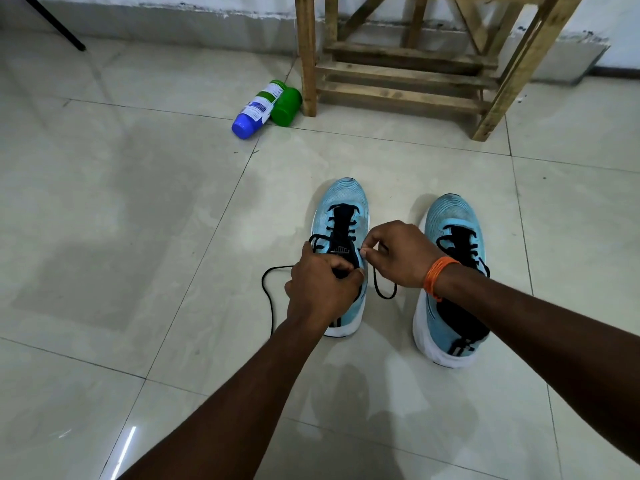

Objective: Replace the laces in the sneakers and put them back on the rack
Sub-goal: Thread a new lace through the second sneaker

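Two light blue sneakers with white soles stand on the tiled floor, toes pointing away from me. The left sneaker [346, 199] has a black lace [268, 292] threaded through it, with one loose end trailing over the floor to its left. My left hand [318, 285] grips the sneaker's collar and tongue near the top eyelets. My right hand [398, 254] pinches the other lace end at the sneaker's right side, and a loop hangs below it. The right sneaker [450, 216] stands apart, with its black lace in place.
A wooden rack [398, 71] with slatted shelves stands against the wall beyond the sneakers. A blue-capped bottle [256, 110] and a green container [285, 107] lie by its left leg. A black pole [55, 24] slants at the top left.
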